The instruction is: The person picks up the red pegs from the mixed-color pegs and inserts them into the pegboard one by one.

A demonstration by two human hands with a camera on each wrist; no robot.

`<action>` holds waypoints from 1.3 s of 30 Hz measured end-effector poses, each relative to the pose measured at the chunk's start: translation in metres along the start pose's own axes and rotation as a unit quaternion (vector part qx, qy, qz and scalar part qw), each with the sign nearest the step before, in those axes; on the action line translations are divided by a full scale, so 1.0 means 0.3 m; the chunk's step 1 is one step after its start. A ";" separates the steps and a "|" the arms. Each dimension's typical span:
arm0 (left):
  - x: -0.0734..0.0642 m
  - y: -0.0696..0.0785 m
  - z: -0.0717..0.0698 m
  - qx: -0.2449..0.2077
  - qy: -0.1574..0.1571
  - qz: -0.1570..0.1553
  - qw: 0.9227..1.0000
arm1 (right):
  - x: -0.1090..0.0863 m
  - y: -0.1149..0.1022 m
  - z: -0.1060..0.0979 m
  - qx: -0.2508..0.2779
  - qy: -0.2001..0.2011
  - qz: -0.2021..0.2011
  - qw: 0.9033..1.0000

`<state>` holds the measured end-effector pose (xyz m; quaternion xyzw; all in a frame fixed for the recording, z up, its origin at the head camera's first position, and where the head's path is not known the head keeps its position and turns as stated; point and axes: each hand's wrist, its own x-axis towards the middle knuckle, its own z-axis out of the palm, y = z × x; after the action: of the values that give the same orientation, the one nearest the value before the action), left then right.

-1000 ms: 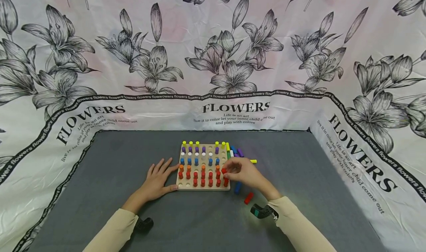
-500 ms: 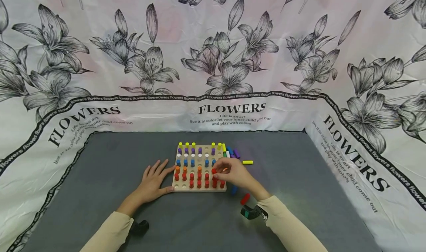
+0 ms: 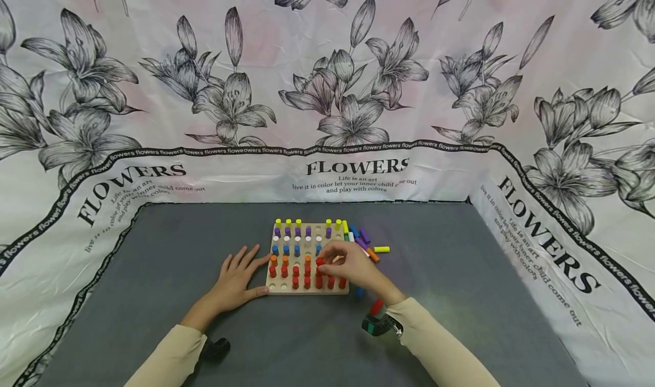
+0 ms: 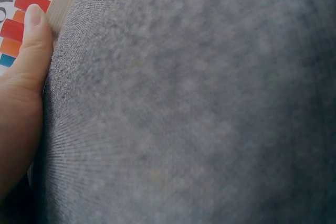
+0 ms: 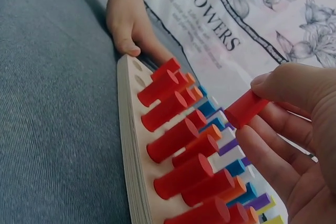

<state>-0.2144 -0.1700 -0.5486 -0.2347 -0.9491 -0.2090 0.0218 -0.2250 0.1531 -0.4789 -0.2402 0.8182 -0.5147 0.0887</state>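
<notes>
A wooden pegboard (image 3: pixel 286 290) stands on the grey table, with rows of yellow, purple, white, blue, orange and red pegs upright in its holes. My right hand (image 3: pixel 353 266) pinches a red peg (image 5: pixel 244 108) between thumb and fingers, above the red rows; the peg is tilted in the right wrist view. Under that hand, part of the board is hidden. My left hand (image 3: pixel 234 280) lies with fingers spread on the table, its thumb (image 4: pixel 35 40) and forefinger at the board's left edge. Two bare holes (image 5: pixel 139 81) show at the front left corner.
Loose pegs lie right of the board: an orange peg (image 3: pixel 372 254), a yellow peg (image 3: pixel 381 249), a purple peg (image 3: pixel 364 236) and several others. A red peg (image 3: pixel 376 306) and a blue peg (image 3: pixel 360 293) lie nearer the front. A flower-printed cloth (image 3: pixel 358 174) rises behind the table.
My right hand has moved left over the board with the red peg, uncovering an orange peg on the right. My left hand stays at the board's edge. The head view has shifted slightly.
</notes>
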 end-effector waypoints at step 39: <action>0.001 -0.003 0.002 -0.006 -0.007 -0.001 1.000 | 0.076 -0.051 0.220 -0.046 0.023 -0.074 0.996</action>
<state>-0.2151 -0.1702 -0.5493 -0.2355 -0.9482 -0.2130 0.0137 -0.2141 0.0837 -0.4930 -0.2926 0.8228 -0.4867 0.0206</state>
